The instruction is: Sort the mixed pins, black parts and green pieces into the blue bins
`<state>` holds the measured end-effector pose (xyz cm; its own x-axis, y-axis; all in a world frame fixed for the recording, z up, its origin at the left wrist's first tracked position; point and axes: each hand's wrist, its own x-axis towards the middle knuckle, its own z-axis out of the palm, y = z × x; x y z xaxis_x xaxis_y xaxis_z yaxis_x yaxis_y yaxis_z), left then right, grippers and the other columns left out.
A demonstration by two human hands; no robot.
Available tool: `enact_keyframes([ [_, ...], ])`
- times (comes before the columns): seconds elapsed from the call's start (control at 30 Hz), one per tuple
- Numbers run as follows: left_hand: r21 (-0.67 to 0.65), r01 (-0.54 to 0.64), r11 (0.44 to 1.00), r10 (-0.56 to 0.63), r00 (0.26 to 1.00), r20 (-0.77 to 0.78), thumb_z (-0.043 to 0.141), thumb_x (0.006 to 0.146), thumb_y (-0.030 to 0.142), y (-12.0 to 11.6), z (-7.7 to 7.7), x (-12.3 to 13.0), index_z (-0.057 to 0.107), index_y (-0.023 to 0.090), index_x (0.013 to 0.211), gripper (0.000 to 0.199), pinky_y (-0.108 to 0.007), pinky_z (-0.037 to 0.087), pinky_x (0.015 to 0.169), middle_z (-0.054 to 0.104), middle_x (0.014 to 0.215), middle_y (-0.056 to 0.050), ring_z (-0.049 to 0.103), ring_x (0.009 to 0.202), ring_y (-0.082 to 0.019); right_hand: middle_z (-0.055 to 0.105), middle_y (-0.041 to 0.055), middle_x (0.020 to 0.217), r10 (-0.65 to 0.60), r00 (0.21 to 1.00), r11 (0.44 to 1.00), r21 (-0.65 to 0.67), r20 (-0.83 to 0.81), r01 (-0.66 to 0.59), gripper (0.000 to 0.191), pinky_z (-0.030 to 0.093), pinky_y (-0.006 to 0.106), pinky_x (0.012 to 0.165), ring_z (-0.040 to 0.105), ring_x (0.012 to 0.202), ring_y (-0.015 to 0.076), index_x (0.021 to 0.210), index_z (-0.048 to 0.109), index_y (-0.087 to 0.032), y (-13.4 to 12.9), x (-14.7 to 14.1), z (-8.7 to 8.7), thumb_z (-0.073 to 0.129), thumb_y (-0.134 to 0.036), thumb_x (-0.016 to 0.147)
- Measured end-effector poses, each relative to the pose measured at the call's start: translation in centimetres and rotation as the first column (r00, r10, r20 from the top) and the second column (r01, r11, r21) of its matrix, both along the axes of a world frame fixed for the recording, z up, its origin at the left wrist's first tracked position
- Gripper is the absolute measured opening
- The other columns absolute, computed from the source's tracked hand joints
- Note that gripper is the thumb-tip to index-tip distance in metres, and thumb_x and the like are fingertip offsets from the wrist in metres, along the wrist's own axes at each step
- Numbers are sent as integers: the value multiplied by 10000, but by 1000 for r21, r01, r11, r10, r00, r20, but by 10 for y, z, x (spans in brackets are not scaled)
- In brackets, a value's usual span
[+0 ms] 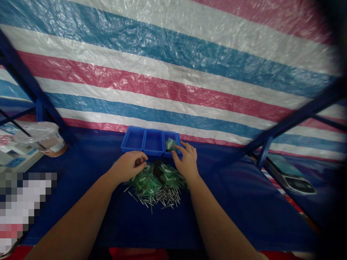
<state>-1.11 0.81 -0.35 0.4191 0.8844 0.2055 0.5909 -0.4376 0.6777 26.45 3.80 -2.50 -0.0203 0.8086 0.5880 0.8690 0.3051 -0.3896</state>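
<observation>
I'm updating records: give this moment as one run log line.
left hand: at pile of translucent green pieces, grip unclear | right hand: fingers at right blue bin | metal pins: loose, pile's near side

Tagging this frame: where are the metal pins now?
Head view, lower middle, slightly left: the metal pins lie on the blue table, along the near edge of the green packets.

The head camera looks forward and down from close above the table (227, 198), facing a striped tarpaulin (173, 81).
</observation>
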Motion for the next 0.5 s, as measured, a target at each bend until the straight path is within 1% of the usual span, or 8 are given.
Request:
enact_keyframes([
  [0.07,9,-13,1000,13,1000,-12,587,858,222,1,1,-2,688,202,1010,183,-268,429,644,672,808,-8,586,669,-133,596,92,1387,8,1000,1000,-25,20,-8,284,252,689,1119,458,1333,355,1142,719,-252,-1,-1,0,621,-363,900],
  [0.17,15,-25,1000,26,999,-29,582,856,222,1,2,-7,688,203,973,159,-269,429,641,671,800,-4,591,671,-134,606,46,1390,65,996,995,-83,55,-61,288,160,743,1128,393,1399,355,1193,695,-298,-4,-2,2,577,-374,942],
  [0.3,-17,-10,1000,9,998,-68,590,821,200,2,3,-17,684,198,900,122,-269,443,643,676,785,-1,602,673,-137,664,20,1310,107,990,977,-193,96,-87,260,51,809,1096,338,1434,387,1095,735,-316,-5,-3,2,530,-423,976],
  [0.4,-39,4,999,-8,995,-103,579,803,178,3,4,-25,694,201,912,160,-273,457,658,684,798,-2,615,688,-140,671,27,1289,112,989,971,-222,96,-88,270,41,822,1084,339,1431,393,1071,742,-313,-6,-3,3,517,-431,982],
  [0.5,-22,-5,1000,1,985,-170,583,784,173,4,3,-29,710,207,933,199,-287,465,687,690,835,-13,626,733,-155,676,37,1262,100,992,978,-191,76,-84,256,68,808,1092,377,1403,378,1070,737,-308,-7,-3,5,528,-422,975],
])
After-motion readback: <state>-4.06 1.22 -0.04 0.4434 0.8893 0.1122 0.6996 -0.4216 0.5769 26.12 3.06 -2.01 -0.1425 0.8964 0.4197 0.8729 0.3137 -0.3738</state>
